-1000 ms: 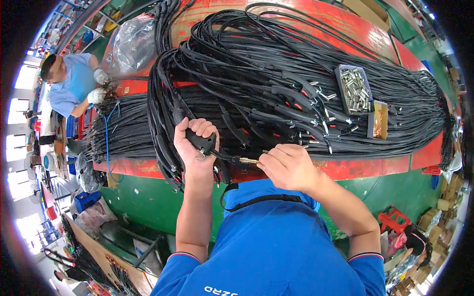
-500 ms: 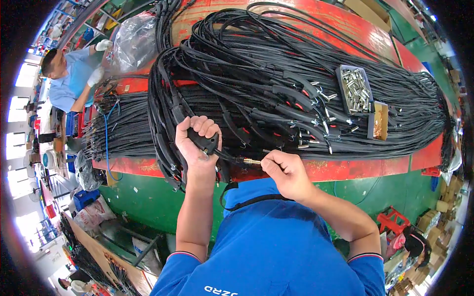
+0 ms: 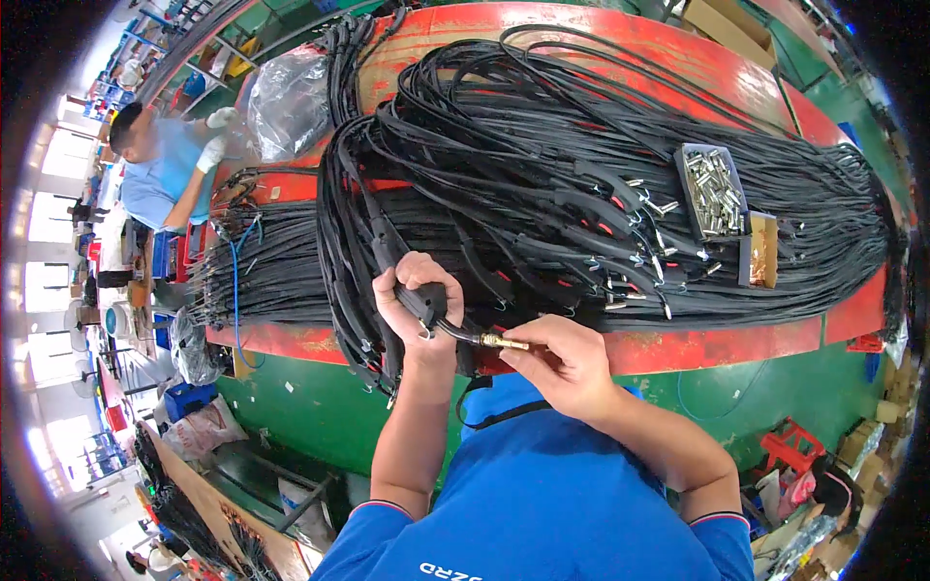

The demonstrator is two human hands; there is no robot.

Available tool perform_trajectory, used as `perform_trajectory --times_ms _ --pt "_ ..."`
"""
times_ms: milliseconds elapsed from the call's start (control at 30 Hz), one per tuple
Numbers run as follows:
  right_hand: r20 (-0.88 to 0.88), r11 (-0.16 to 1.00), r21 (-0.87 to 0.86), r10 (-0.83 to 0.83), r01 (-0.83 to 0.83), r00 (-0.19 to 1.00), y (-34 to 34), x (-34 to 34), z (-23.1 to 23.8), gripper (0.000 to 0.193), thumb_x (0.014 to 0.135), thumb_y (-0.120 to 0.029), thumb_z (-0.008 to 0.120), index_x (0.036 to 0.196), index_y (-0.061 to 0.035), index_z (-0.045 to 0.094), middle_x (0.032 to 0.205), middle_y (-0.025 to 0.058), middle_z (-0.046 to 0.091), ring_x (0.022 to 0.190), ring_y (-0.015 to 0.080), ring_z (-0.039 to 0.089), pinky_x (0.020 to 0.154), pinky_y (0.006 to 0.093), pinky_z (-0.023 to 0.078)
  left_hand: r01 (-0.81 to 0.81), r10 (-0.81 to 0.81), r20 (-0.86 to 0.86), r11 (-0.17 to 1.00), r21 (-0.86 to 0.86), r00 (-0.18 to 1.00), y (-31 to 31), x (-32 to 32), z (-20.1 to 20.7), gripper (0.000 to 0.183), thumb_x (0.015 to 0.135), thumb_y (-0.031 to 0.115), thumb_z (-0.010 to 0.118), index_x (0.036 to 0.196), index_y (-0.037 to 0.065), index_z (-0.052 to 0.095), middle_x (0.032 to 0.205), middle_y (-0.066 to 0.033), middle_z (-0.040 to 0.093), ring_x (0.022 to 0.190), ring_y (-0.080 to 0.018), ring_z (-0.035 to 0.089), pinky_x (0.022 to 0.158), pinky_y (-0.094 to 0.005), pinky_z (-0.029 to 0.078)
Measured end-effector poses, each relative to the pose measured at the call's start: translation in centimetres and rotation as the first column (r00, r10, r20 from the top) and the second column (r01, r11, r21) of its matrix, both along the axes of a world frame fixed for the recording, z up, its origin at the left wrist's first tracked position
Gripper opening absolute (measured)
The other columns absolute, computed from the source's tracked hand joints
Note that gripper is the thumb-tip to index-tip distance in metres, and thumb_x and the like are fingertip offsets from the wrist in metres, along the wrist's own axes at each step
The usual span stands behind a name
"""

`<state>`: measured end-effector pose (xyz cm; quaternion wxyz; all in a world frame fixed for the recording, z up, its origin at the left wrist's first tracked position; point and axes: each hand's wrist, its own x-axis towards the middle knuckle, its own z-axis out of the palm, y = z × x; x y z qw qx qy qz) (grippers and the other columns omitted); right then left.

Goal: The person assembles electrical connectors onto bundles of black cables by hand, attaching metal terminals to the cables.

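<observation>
My left hand (image 3: 418, 305) is wrapped round the black handle of a welding torch (image 3: 424, 302), near the table's front edge. A short dark neck runs rightward from that handle and ends in a brass-coloured tip (image 3: 506, 341). At the tip's far end, my right hand (image 3: 562, 363) has its thumb and forefinger on either side of it. Behind my hands lie several more torch handles (image 3: 587, 205) with red triggers, on a thick spread of black cables (image 3: 484, 126). Loose silver nozzles (image 3: 657, 263) are scattered among the handles.
An open box of silver metal nozzles (image 3: 713, 189) sits on the cables at the right, beside a smaller carton (image 3: 762, 250) of small copper-coloured parts. A clear plastic bag (image 3: 289, 105) rests on the red table (image 3: 678, 360) at far left. A gloved co-worker (image 3: 160, 174) stands there.
The table and everything on it have shifted right and slightly down in view. Both hands remain at the torch; more of the brass tip shows between my right thumb and forefinger.
</observation>
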<state>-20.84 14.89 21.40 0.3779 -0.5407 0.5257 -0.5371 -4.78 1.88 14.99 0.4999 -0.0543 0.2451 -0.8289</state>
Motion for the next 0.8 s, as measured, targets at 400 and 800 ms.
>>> perform_trajectory --times_ms 400,800 --pt "-0.063 0.991 -0.126 -0.041 0.033 0.997 -0.3 0.4 0.2 0.017 0.08 0.001 0.08 0.095 -0.0006 0.072 0.079 0.0083 0.069 0.058 0.0122 0.058 0.05 0.0263 0.043 0.005 -0.005 -0.031 1.0 0.01 1.0 0.1 0.4 -0.3 0.022 0.078 0.011 0.068 0.071 0.01 0.047 0.067 0.0018 0.048 0.062 -0.014 0.054 0.073 -0.0278 0.055" --pt "0.188 0.968 0.208 -0.181 0.141 0.965 1.4 -1.3 -3.4 0.014 0.088 -0.004 0.075 0.101 0.0005 0.071 0.087 0.0079 0.072 0.075 0.0103 0.065 0.066 0.0254 0.052 0.033 -0.052 0.355 0.998 0.058 0.934 -0.3 -0.8 0.8 0.025 0.086 0.022 0.063 0.071 0.01 0.046 0.065 0.0008 0.037 0.057 -0.0138 0.037 0.057 -0.0291 0.037"
